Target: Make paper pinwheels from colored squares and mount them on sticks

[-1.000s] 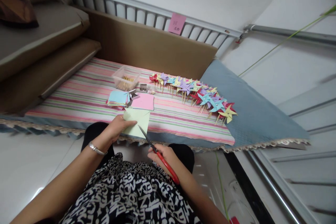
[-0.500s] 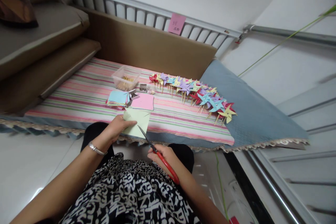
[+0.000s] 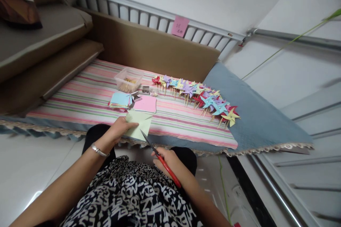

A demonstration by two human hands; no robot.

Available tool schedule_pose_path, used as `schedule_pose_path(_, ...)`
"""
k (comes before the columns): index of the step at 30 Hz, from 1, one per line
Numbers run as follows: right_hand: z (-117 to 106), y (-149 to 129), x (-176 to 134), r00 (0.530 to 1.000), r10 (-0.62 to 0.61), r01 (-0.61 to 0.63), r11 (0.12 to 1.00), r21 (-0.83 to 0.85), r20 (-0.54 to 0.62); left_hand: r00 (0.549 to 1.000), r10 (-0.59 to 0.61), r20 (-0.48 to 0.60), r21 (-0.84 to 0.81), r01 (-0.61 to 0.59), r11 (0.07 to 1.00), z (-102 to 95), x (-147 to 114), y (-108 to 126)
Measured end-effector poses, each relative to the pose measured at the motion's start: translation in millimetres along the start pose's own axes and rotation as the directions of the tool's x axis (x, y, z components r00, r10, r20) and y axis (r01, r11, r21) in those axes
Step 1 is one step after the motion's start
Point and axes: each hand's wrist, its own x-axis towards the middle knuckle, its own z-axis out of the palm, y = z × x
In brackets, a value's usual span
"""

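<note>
Striped cloth (image 3: 173, 124) is lying mid-frame over blue cover (image 3: 255, 113). Left of centre: clear box (image 3: 139, 77) of sticks (image 3: 128, 84), small dark items (image 3: 145, 89), coloured-paper stack (image 3: 119, 98), pink paper (image 3: 145, 104) are resting. Right of centre: pinwheels (image 3: 207, 101) are forming a band.

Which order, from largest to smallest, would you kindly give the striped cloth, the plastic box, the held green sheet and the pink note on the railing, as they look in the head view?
1. Striped cloth
2. Plastic box and green sheet: too alike to rank
3. Pink note
</note>
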Motion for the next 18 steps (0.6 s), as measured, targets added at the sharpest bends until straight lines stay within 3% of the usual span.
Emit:
schedule_pose_path(6,-10,29,-15,0.974,0.027,-0.020,0.999,-0.030,0.224,0.997,0.044,-0.065,-0.030,-0.046,0.998,-19.7,11,0)
schedule_pose_path(8,-19,40,-18,0.975,0.000,0.008,0.999,-0.033,0.222,0.998,0.035,-0.049,-0.035,-0.037,0.999,-25.0,11,1)
schedule_pose_path(11,-32,47,-14,1.000,-0.022,0.022,1.000,-0.021,0.014,0.999,-0.026,0.047,0.005,0.026,1.000,-23.6,7,3)
schedule_pose_path(15,-41,31,7,0.960,0.017,0.031,0.986,0.165,-0.278,0.966,-0.135,0.222,0.115,0.111,0.987,-7.0,2,-5)
schedule_pose_path(18,-39,12,28,0.946,-0.018,0.115,0.952,0.285,-0.323,0.927,-0.170,0.334,0.161,0.122,0.980,5.5,2,-17)
